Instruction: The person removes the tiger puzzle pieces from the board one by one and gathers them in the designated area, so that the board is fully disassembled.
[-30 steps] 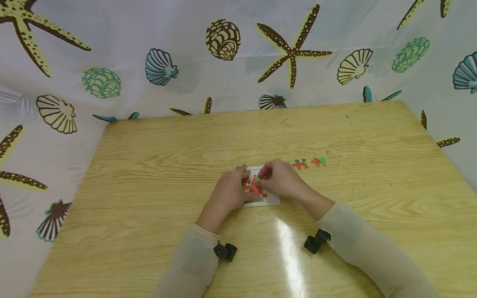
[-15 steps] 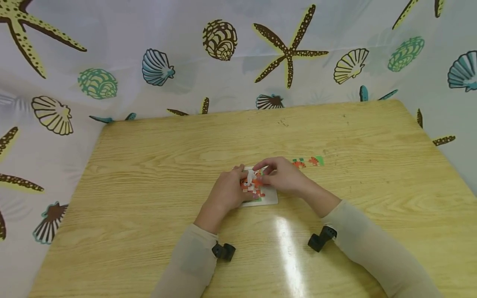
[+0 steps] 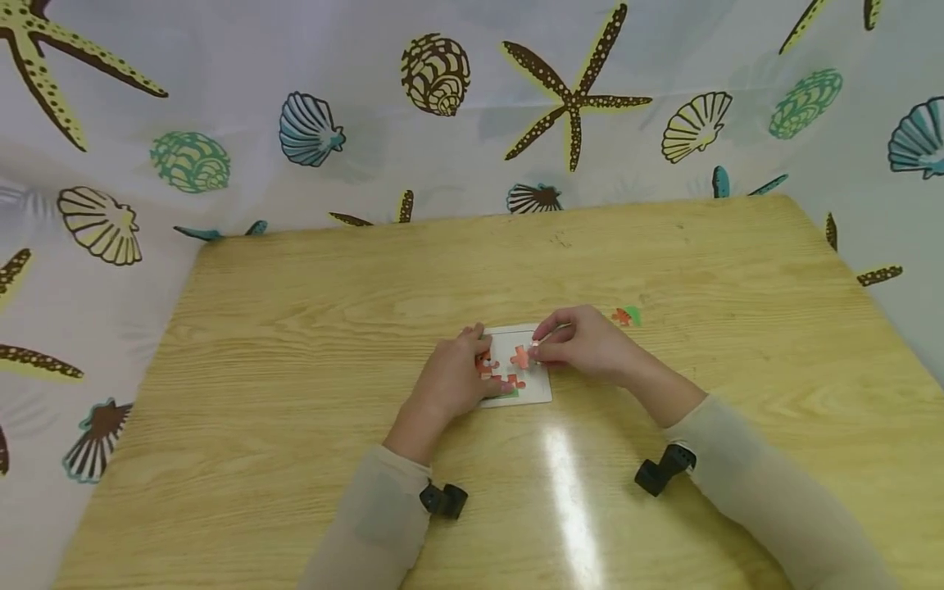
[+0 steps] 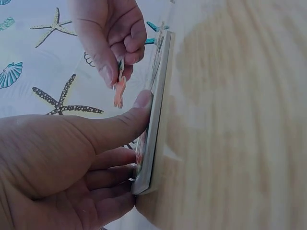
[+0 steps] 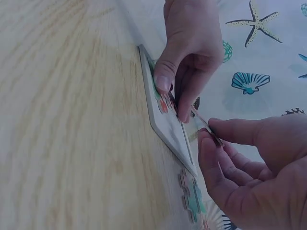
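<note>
A white puzzle board (image 3: 541, 389) lies on the table with a few orange and green jigsaw pieces (image 3: 512, 383) in its left part. My left hand (image 3: 451, 378) holds the board at its left side, fingers toward the far edge. Its thumb presses on pieces near the front edge. Between thumb and fingertips my right hand (image 3: 586, 344) pinches an orange jigsaw piece (image 3: 520, 357). In the left wrist view that piece (image 4: 120, 91) hangs in the air, tilted, apart from the board. Bare white board shows under and around it.
An orange and green loose piece (image 3: 627, 315) lies on the table beyond my right hand. More loose pieces (image 5: 193, 199) show past the board in the right wrist view. A shell-patterned cloth (image 3: 442, 156) hangs behind the wooden table (image 3: 332, 311).
My right hand has lifted the orange piece off the board and drawn it rightward. It now hides a loose piece seen before. The left hand has stayed in place.
</note>
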Demonstrator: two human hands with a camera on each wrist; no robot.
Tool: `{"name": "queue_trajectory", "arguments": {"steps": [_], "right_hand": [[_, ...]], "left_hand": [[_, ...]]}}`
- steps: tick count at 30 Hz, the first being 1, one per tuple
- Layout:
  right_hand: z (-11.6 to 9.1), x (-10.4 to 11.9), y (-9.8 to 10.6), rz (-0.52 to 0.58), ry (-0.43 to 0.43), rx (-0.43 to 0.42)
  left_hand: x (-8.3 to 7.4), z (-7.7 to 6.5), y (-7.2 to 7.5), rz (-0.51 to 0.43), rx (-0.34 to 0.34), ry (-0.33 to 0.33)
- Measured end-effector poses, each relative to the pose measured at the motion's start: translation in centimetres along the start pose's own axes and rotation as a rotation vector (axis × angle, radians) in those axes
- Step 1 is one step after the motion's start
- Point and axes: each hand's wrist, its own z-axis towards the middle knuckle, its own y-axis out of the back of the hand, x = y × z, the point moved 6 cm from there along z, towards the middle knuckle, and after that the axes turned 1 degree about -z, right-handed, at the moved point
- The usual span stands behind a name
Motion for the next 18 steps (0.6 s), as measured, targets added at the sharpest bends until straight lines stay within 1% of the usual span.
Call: {"name": "queue_trajectory", "arguments": {"steps": [4, 8, 13, 18], "right_hand": [[-0.4, -1.0, 1.4, 0.013, -0.009, -0.008], [-1.0, -1.3, 2.6, -0.001, -0.011, -0.011], [-1.7, -1.0, 4.6, -0.023, -0.002, -0.046], [-2.4, -1.5, 6.1, -0.05, -0.031, -0.067]], "left_hand": [[-0.2, -0.1, -0.3, -0.017, 0.006, -0.004], [-0.2, -0.4, -0.6, -0.029, 0.007, -0.007], [-0.1, -0.3, -0.2, -0.034, -0.007, -0.013], [0.0, -0.3, 0.2, -0.035, -0.005, -0.007]]}}
